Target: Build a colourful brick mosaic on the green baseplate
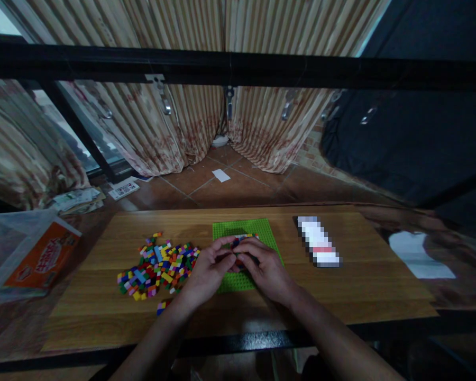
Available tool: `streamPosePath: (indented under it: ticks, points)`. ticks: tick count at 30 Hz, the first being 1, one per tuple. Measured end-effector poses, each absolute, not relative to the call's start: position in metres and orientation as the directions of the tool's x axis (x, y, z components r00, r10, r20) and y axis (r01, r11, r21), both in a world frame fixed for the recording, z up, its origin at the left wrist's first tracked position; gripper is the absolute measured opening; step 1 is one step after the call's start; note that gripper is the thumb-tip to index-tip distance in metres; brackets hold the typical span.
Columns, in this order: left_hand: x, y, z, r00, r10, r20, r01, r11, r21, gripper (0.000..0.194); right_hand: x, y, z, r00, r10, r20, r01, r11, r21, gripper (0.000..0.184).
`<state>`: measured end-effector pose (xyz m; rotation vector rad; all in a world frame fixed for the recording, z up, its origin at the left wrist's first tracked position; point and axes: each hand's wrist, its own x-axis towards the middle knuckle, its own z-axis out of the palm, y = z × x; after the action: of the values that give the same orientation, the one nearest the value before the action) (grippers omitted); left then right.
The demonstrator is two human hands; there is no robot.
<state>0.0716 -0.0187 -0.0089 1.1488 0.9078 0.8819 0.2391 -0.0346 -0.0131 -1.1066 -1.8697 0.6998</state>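
Centrally, your bare left hand and bare right hand met over the green studded plastic baseplate, fingers curled and tips nearly together; whether they pinched a brick could not be told, as your fingers hid the gap. Just beyond your fingertips, the row of small multicoloured plastic bricks sat near the baseplate's far edge, its visible long axis running left to right. The loose heap of multicoloured plastic bricks lay on the brown wood-grain worktop, left of your left hand, the nearer one.
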Motion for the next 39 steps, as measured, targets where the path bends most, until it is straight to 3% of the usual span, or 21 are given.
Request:
streamPosePath:
  ticks: [3, 7, 10, 15, 24, 39]
  points:
    - [0.069, -0.019, -0.004, 0.276, 0.949, -0.150, -0.050, 0.170, 0.984, 0.039, 0.258, -0.030, -0.010, -0.166, 0.924, 0.344, 0.512, 0.379, -0.771, 0.020]
    - [0.064, -0.017, -0.004, 0.131, 0.976, -0.175, 0.070, 0.167, 0.983, 0.032, 0.293, -0.021, -0.016, 0.055, 0.969, 0.240, 0.656, 0.146, -0.741, 0.021]
    - [0.061, -0.015, -0.014, 0.121, 0.980, -0.158, 0.130, 0.142, 0.981, 0.031, 0.305, -0.018, -0.024, 0.069, 0.983, 0.168, 0.730, 0.065, -0.680, 0.023]
    - [0.062, -0.012, -0.031, 0.155, 0.986, -0.061, 0.236, 0.023, 0.971, 0.031, 0.293, -0.019, -0.024, 0.031, 0.990, 0.140, 0.750, 0.070, -0.658, 0.024]
    - [0.063, -0.016, -0.026, 0.214, 0.974, -0.069, 0.380, -0.018, 0.925, 0.030, 0.279, -0.018, -0.022, 0.067, 0.990, 0.123, 0.654, 0.050, -0.755, 0.018]
    - [0.066, -0.019, -0.019, 0.268, 0.961, -0.067, 0.477, -0.072, 0.876, 0.028, 0.274, -0.013, -0.027, 0.125, 0.985, 0.121, 0.636, 0.014, -0.771, 0.019]
